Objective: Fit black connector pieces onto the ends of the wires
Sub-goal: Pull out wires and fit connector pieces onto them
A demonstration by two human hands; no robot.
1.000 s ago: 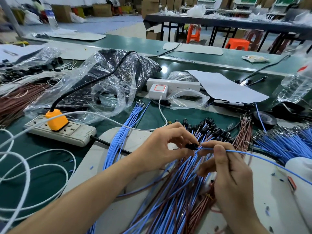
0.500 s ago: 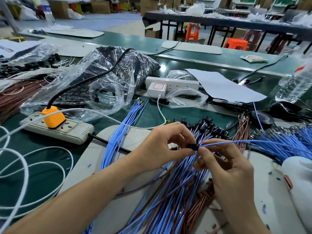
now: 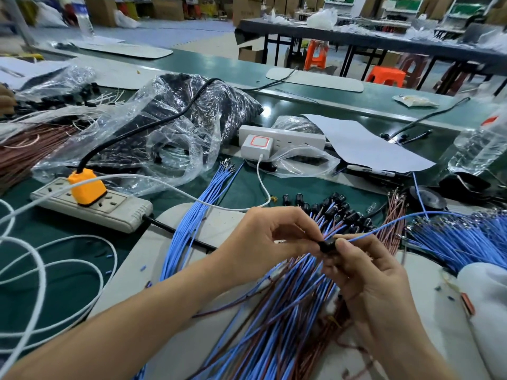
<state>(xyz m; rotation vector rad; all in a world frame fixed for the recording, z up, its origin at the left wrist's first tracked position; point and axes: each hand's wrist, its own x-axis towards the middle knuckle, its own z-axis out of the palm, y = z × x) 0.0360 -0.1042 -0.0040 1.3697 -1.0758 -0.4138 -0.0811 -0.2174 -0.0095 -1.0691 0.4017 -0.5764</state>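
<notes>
Left hand (image 3: 274, 237) pinches the black connector (image 3: 326, 246) mid-scene above the wire pile (image 3: 274, 311), right hand (image 3: 378, 283) pinches the blue wire (image 3: 389, 225) just right of it; best to line the wire end straight with the opening and push home without kinking.

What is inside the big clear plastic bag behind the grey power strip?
The plastic bag holds a dark mass of small black pieces. Glare and folds hide their shape and the bag's bottom.
</notes>
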